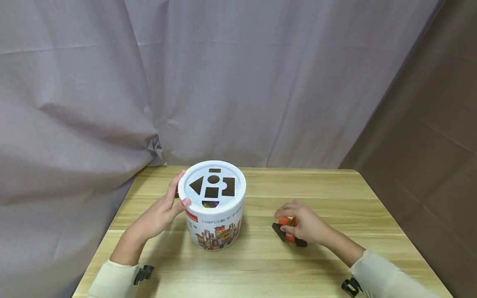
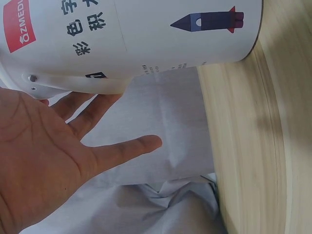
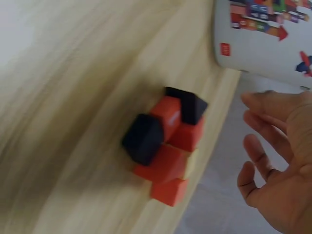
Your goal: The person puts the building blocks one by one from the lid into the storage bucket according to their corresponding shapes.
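Note:
A white cylindrical block bucket (image 1: 220, 221) stands upright on the table, its lid (image 1: 192, 175) cut with shaped holes. My left hand (image 1: 158, 217) holds the bucket's left rim, thumb at the front of the lid and fingers around the far side. In the left wrist view the little finger sticks out free, under a white carry handle (image 2: 73, 84). To the right, my right hand (image 1: 306, 223) hovers over a small cluster of blocks with fingers loosely bent and nothing between them. The cluster has red blocks (image 3: 165, 163), black blocks (image 3: 144, 139) and a pale yellow one (image 3: 191, 165).
The wooden table (image 1: 261, 273) ends at a grey curtain (image 1: 238, 82) at the back. A brown cloth (image 1: 428, 145) hangs along the right side.

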A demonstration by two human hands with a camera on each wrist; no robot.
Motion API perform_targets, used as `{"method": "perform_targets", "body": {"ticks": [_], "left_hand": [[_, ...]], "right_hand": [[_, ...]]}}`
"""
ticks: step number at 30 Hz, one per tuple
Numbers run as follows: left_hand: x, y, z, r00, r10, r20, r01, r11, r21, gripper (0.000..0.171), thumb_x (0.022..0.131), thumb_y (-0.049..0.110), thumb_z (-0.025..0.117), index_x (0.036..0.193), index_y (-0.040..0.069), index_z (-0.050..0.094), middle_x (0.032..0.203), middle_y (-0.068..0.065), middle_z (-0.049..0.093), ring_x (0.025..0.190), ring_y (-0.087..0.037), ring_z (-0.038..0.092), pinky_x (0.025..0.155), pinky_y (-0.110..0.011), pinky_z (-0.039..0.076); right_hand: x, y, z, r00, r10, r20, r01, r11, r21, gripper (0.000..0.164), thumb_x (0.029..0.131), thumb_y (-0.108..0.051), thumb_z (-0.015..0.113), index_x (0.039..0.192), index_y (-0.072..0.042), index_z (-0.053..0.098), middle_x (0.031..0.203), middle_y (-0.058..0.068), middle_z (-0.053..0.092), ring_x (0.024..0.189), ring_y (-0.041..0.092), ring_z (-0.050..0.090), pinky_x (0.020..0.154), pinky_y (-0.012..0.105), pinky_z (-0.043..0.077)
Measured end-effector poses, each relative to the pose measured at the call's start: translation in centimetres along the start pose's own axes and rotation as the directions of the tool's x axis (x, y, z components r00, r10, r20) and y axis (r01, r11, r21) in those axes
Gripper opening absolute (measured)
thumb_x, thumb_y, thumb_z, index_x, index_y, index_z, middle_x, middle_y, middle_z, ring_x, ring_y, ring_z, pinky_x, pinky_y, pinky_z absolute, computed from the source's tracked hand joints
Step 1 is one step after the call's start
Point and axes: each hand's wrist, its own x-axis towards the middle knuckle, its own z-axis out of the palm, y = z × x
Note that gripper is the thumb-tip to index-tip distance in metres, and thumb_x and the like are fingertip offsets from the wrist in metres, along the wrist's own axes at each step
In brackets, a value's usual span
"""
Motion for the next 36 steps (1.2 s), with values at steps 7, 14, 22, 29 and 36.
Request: {"method": "perform_targets", "body": {"ticks": [7, 14, 22, 29, 36], "left_hand": [[-0.2, 0.2, 0.1, 0.999, -0.04, -0.008, 0.04, 0.999, 0.024, 0.082, 0.116, 0.041, 0.055, 0.177, 0.042, 0.0, 0.165, -0.023, 0.053, 0.15, -0.047, 0.055, 0.119, -0.08, 0.041], [-0.2, 0.1, 0.3, 0.998, -0.063, -0.008, 0.063, 0.998, 0.026, 0.083, 0.116, 0.044, 0.055, 0.177, 0.044, -0.001, 0.163, -0.022, 0.055, 0.15, -0.046, 0.054, 0.12, -0.078, 0.042], [-0.1, 0.0, 0.2, 0.998, -0.059, -0.011, 0.06, 0.998, 0.024, 0.083, 0.116, 0.044, 0.055, 0.177, 0.044, -0.001, 0.164, -0.022, 0.053, 0.151, -0.045, 0.054, 0.12, -0.078, 0.041], [-0.1, 0.0, 0.2, 0.998, -0.065, -0.007, 0.065, 0.998, 0.021, 0.083, 0.116, 0.045, 0.055, 0.177, 0.044, -0.002, 0.166, -0.023, 0.051, 0.152, -0.047, 0.052, 0.121, -0.078, 0.041], [-0.2, 0.0, 0.2, 0.997, -0.076, -0.01, 0.076, 0.997, 0.024, 0.083, 0.116, 0.046, 0.054, 0.177, 0.044, -0.003, 0.165, -0.022, 0.052, 0.152, -0.046, 0.052, 0.12, -0.078, 0.041]], "right_hand": [[-0.6, 0.3, 1.1, 0.978, 0.053, 0.203, -0.05, 0.999, -0.021, 0.047, 0.085, -0.007, 0.095, 0.129, -0.01, 0.081, 0.139, 0.009, 0.076, 0.128, 0.04, 0.066, 0.101, 0.072, 0.052], [-0.6, 0.5, 2.0, 0.968, 0.062, 0.244, -0.047, 0.997, -0.067, 0.047, 0.083, -0.004, 0.096, 0.127, -0.009, 0.081, 0.139, 0.005, 0.076, 0.127, 0.034, 0.068, 0.095, 0.071, 0.051], [-0.3, 0.9, 2.4, 0.976, 0.04, 0.214, -0.024, 0.997, -0.076, 0.044, 0.083, -0.01, 0.097, 0.124, -0.012, 0.081, 0.134, 0.005, 0.077, 0.124, 0.035, 0.07, 0.099, 0.074, 0.055], [-0.2, 1.0, 2.8, 0.984, 0.051, 0.171, -0.045, 0.998, -0.04, 0.041, 0.084, -0.014, 0.098, 0.122, -0.011, 0.08, 0.126, 0.002, 0.074, 0.113, 0.025, 0.07, 0.095, 0.041, 0.064], [-0.1, 1.0, 2.7, 0.987, 0.074, 0.14, -0.079, 0.996, 0.028, 0.046, 0.084, -0.016, 0.098, 0.125, -0.005, 0.079, 0.117, 0.004, 0.068, 0.09, 0.014, 0.064, 0.071, 0.02, 0.055]]}}
